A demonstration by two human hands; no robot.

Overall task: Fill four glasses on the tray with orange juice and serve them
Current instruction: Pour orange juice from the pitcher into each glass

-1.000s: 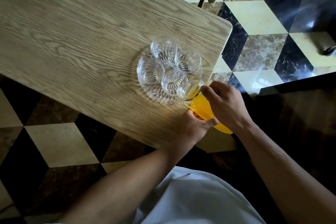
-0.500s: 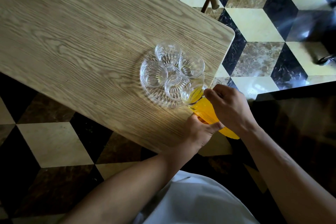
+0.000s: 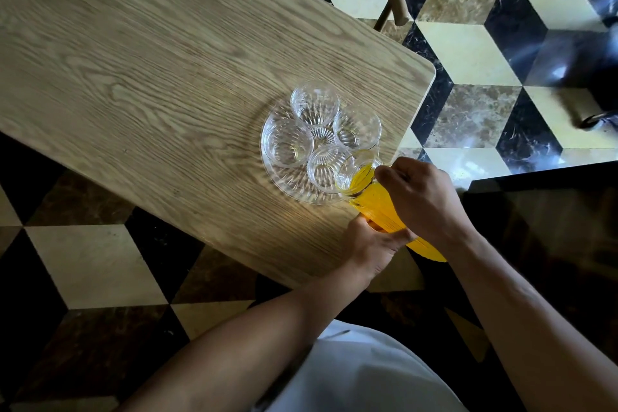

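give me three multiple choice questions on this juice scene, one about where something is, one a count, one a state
1. Where does the tray stand on the table?
A. in the middle
B. near a rounded corner
C. hanging off the edge

2. How many glasses are on the tray?
A. two
B. three
C. four

3. In what state is the jug?
A. upright on the table
B. tilted, mouth toward the tray
C. lying empty on the floor

Answers:
1 B, the tray sits close to the table's rounded corner by the person.
2 C, four clear glasses stand together, the nearest just under the jug's mouth.
3 B, the left hand grips the jug from below and the right hand from above, with juice gathered at the lowered mouth.
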